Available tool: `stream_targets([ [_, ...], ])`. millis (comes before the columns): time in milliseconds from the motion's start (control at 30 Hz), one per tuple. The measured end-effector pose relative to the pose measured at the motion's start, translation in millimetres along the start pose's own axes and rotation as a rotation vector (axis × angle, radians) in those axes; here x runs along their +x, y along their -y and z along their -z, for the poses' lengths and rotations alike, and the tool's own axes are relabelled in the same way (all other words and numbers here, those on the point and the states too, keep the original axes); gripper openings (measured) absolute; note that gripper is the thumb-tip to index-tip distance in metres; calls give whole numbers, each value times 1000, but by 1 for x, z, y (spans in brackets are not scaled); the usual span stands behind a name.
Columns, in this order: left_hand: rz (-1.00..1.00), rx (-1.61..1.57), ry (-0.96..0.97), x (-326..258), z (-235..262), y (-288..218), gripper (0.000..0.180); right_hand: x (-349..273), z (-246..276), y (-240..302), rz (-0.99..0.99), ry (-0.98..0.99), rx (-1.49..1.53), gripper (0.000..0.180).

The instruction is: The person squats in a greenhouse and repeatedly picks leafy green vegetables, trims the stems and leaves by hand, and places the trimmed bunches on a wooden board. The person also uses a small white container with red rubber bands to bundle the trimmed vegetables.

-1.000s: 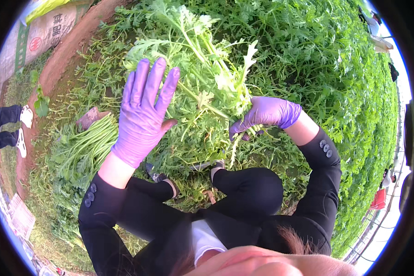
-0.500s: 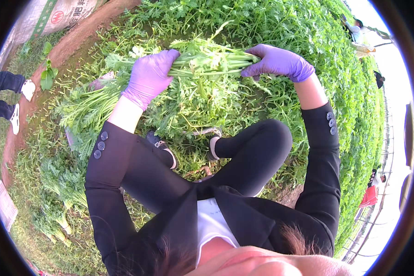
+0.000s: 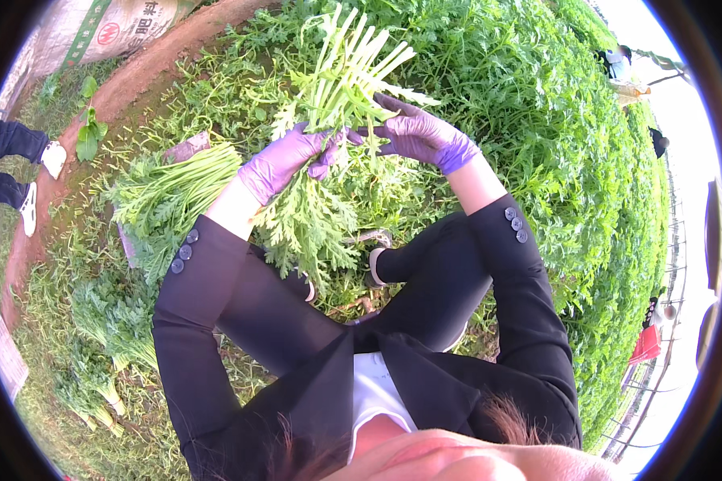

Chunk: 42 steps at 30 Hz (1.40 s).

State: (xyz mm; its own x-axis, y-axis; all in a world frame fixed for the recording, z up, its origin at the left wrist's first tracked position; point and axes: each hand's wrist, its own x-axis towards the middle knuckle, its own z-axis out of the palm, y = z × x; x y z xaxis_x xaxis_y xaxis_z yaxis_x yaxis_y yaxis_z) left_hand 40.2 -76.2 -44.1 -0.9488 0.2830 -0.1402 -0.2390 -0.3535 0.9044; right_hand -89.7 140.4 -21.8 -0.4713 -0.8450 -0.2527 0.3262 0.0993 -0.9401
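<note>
I see the left hand (image 3: pixel 297 158) with its fingers clamped around a bunch of leafy greens (image 3: pixel 334 103), its stems (image 3: pixel 353 60) pointing away from the person and its leaves (image 3: pixel 313 228) hanging back toward the body. The right hand (image 3: pixel 419 134) meets the bunch's right side, though I cannot tell whether those fingers grip. More cut greens (image 3: pixel 186 186) lie piled near the left sleeve (image 3: pixel 200 276).
</note>
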Motion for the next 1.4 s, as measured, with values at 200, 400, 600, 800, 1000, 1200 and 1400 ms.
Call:
stream_targets([
  [200, 170, -131, 230, 8, -31, -3, 60, 4, -5, 8, 143, 82, 497, 48],
  [400, 137, 268, -7, 14, -50, 2, 55, 4, 11, 17, 335, 12, 737, 36],
  [600, 264, 210, -130, 10, -35, 7, 39, -126, 100, -21, -125, -359, -269, 48],
  [800, 404, 395, -283, 0, 20, 17, 42, -374, 121, -279, -1256, -213, -1238, 34],
  [1000, 468, 391, -196, 12, 7, 14, 43, -429, -15, -452, -879, -783, -1186, 16],
  [1200, 511, 457, -153, 21, -33, 1, 47, -422, -14, -465, -856, -806, -1165, 12],
  [1400, 647, 614, -166, 29, -40, -10, 51, -465, 2, -399, -373, -975, -688, 35],
])
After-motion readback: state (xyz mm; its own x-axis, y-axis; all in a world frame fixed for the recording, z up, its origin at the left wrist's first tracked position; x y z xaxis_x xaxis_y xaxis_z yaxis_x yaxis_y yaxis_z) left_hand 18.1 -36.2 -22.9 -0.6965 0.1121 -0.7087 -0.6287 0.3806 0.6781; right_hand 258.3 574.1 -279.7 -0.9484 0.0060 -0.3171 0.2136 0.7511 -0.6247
